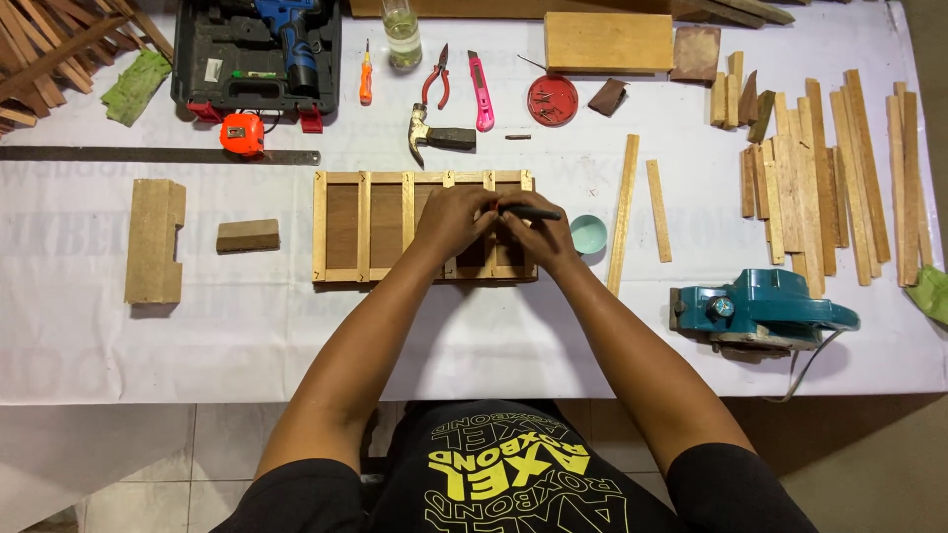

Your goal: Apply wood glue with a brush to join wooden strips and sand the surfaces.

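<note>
1. White cloth covers the long work surface (296, 336), seen from straight above; pale floor tiles show below its near edge.
2. At the middle lies a wooden slatted frame (365, 225), a flat rectangle with upright slats across a darker back panel.
3. Left hand (452, 219) rests curled on the right part of the frame, fingers pressed down on the slats.
4. Right hand (538, 232) is closed around a thin dark tool (533, 212), a pen or brush I cannot tell which, its tip pointing left toward the left hand.
5. Just right of the right hand sits a small pale-green bowl (591, 234), touching a long wood strip (622, 212) that lies nearly upright; a shorter strip (659, 209) lies beside it.
6. Farther right, a teal power planer (760, 311) sits near the front edge, with a spread of wood slats (820, 178) behind it.
7. Behind the frame lie a claw hammer (434, 136), red-handled pliers (435, 79), a pink utility knife (481, 94), an orange screwdriver (365, 77), a red lid of nails (552, 100) and a glass jar (401, 35).
8. At the far left an open drill case (252, 59) holds a blue drill, with an orange tape measure (241, 133) and a long steel ruler (158, 155) in front.
9. Left of the frame lie a small wood block (248, 235) and a notched wooden piece (154, 240).
</note>
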